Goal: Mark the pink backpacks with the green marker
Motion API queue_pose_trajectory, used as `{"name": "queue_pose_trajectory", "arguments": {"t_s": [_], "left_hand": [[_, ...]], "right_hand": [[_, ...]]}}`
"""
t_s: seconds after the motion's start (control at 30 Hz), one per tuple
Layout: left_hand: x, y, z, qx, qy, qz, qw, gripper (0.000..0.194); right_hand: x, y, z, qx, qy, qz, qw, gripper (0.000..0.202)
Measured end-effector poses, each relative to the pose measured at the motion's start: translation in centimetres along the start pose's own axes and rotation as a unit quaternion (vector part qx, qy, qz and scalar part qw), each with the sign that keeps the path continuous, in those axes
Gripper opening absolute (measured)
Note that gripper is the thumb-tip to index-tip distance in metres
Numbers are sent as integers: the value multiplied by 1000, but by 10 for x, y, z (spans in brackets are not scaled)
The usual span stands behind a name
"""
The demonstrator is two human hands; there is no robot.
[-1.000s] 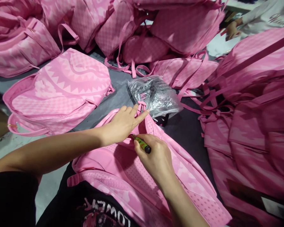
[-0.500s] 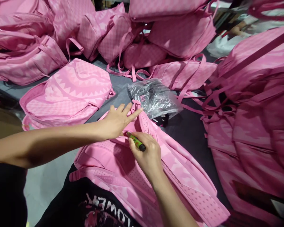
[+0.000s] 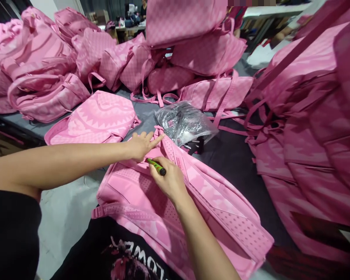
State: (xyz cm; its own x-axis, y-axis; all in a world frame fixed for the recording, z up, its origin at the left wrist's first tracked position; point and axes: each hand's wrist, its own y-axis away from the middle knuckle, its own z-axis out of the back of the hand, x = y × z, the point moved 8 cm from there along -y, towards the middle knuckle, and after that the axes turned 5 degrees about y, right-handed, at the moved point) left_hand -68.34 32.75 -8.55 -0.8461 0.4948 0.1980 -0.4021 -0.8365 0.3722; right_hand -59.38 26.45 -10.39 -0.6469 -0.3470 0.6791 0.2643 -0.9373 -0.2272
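Bending over a pink backpack at the middle of the frame and below, the person has the right hand closed around a green marker with a black end. Its tip points toward the upper part of the backpack, beside the left hand; I can't tell whether it touches the cloth. That left hand lies over the top of the backpack, fingers spread, and I can't make out whether its thumb pinches any cloth.

Just beyond the backpack's top, a clear plastic bag rests on the dark table, a black patterned item at its near edge. Left of centre, another pink bag lies flat. More pink bags heap up across the upper left and top, and a tall pink stack fills the right side.
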Motion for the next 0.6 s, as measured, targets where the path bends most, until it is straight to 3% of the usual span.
{"name": "queue_pose_trajectory", "arguments": {"t_s": [0.2,0.3,0.37,0.47,0.6], "left_hand": [[13,3,-3,7,45,-97,994,118],[15,6,-3,-10,47,-111,993,113],[15,8,-4,-23,44,-93,994,114],[20,12,-7,-37,48,-14,998,123],[30,19,-16,-3,69,62,996,128]], "right_hand": [[23,14,10,55,43,15,997,14],[26,13,10,77,43,19,996,13],[22,7,8,82,62,10,995,13],[16,0,1,86,98,-7,992,14],[18,5,-2,68,68,3,995,17]]}}
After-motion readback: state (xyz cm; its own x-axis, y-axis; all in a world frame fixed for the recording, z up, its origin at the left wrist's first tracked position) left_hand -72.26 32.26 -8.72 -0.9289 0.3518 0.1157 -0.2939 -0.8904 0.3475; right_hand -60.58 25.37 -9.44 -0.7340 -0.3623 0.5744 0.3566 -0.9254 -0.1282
